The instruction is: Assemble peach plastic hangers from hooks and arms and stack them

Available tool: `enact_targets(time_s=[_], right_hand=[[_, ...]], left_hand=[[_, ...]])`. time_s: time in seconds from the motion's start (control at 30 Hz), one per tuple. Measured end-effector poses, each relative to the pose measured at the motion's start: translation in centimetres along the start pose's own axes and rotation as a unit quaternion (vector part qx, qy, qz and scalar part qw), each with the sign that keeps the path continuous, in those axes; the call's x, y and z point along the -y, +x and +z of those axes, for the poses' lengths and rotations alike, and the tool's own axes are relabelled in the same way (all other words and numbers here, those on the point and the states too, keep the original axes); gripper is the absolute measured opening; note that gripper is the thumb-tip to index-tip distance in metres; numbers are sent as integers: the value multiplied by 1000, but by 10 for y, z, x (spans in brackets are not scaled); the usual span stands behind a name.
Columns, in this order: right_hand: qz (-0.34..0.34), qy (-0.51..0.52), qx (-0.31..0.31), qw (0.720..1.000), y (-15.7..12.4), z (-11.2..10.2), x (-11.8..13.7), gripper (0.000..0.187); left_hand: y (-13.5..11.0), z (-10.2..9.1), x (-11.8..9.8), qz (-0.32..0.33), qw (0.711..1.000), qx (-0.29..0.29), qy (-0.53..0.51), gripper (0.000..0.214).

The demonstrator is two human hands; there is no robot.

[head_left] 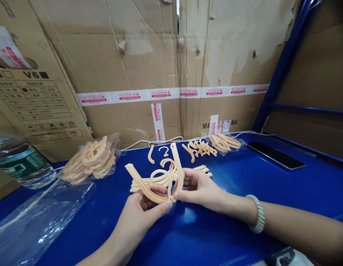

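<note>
Peach plastic V-shaped hanger (178, 166): left hand (140, 216) and right hand (201, 188) fingers (163, 207) pinch, seemingly, its bend.

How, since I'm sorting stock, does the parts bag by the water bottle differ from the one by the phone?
The bag by the bottle bulges with many pieces; the bag by the phone lies flatter, with fewer. The bottle-side bag holds curved, looped parts; the phone-side bag holds straighter strips. Both are clear plastic holding peach parts.
</note>
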State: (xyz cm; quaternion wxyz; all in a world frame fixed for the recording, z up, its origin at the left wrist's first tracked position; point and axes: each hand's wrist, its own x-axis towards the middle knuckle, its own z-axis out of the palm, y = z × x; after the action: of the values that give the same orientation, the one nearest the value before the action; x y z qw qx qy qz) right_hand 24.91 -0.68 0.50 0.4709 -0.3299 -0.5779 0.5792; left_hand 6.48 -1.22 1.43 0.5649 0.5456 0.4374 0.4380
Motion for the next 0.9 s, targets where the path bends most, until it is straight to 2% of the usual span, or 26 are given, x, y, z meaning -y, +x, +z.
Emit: enact_targets(time_s=[0.1, 0.2, 0.27, 0.37, 0.47, 0.63, 0.77, 0.9], right_hand=[[-24, -15, 11, 1000, 3, -8, 6, 31], [-62, -40, -24, 997, 7, -26, 22, 29], [-58, -72, -30, 995, 9, -41, 34, 28], [-21, -170, 41, 984, 11, -59, 47, 27], [-37, -275, 78, 957, 12, -67, 49, 26], [-87, -458, 118, 877, 12, -70, 47, 22], [-97, -514, 135, 841, 11, -74, 51, 17], [-93, -548, 143, 819, 11, -75, 55, 8]], left_hand=[[1, -2, -1, 11, 1000, -20, -3, 34], [5, -6, -2, 20, 999, -44, -2, 35], [7, -10, -4, 12, 998, -53, -8, 37], [12, -15, -7, 4, 997, -67, -24, 40], [15, -19, -8, 0, 996, -84, -43, 46], [18, -24, -7, -17, 991, -109, -74, 48], [24, -29, -5, 0, 984, -159, -81, 45], [34, -36, -2, 60, 970, -224, -73, 42]])
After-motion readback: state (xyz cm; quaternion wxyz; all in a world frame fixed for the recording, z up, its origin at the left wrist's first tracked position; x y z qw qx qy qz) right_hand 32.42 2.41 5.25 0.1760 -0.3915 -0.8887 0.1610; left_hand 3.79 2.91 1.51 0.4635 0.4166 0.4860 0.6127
